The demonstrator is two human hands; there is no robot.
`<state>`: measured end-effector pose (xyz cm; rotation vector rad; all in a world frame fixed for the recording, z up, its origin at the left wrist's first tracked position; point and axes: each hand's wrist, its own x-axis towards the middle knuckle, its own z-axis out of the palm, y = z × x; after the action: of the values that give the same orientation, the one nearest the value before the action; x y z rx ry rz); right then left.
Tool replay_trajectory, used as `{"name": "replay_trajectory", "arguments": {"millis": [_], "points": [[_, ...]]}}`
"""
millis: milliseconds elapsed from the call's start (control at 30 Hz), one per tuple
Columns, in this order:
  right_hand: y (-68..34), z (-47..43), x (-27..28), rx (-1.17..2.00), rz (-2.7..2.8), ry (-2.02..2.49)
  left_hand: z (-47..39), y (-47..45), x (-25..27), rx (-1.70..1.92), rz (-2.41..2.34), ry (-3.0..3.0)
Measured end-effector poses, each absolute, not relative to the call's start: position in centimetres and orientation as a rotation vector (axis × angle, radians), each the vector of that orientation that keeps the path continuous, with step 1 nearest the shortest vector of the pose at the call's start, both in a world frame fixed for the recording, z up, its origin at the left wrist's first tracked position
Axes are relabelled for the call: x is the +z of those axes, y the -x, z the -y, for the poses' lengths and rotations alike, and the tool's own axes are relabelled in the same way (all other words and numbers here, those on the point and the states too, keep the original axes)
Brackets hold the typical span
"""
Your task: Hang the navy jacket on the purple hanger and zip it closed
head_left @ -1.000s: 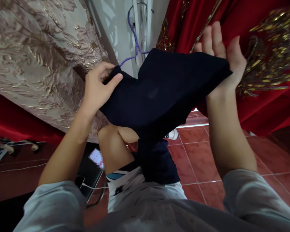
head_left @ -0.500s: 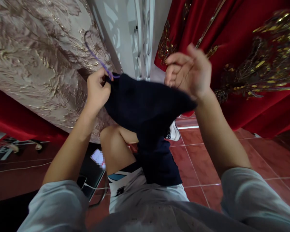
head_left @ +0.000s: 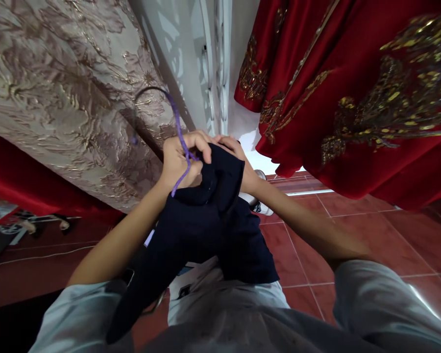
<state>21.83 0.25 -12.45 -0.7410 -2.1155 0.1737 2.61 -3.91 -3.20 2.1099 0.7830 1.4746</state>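
Note:
A navy-blue piece of cloth [head_left: 202,225], perhaps a garment, hangs in folds over my lap. One long end of it trails down toward my left forearm. My left hand [head_left: 180,159] is closed at the cloth's upper edge, with its fingers bent. A purple cord [head_left: 179,125] loops up from these fingers, and a short length dangles below them. Right beside it, my right hand [head_left: 247,172] is closed round the far side of the bunched cloth. The cloth hides most of that palm and several of its fingers.
Pale embossed fabric [head_left: 77,98] hangs on the left, and red drapery [head_left: 301,93] with gold sequins hangs on the right. Between them stands a white panel [head_left: 172,49] with curved trim. Red tiles [head_left: 375,235] cover the floor. A white shoe [head_left: 261,208] shows beyond the cloth.
My right hand, raised and loose before, has come left and down onto the cloth beside my left hand. The cloth is now bunched, with one end swung toward my left arm.

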Motion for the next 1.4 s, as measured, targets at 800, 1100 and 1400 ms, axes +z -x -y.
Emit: {"name": "replay_trajectory", "arguments": {"millis": [800, 1100, 1400], "points": [[-31.4, 1.0, -2.4, -0.462, 1.880, 1.424, 4.4, 4.7, -4.4, 1.903, -1.395, -2.597], [-30.6, 1.2, -2.2, -0.404, 1.862, 1.607, 5.9, 1.3, -9.8, 1.551, -1.181, -2.807], [-30.0, 1.2, -1.6, -0.413, 1.886, 1.508, 5.8, -2.4, -12.0, 1.317, -1.545, -2.195]]}}
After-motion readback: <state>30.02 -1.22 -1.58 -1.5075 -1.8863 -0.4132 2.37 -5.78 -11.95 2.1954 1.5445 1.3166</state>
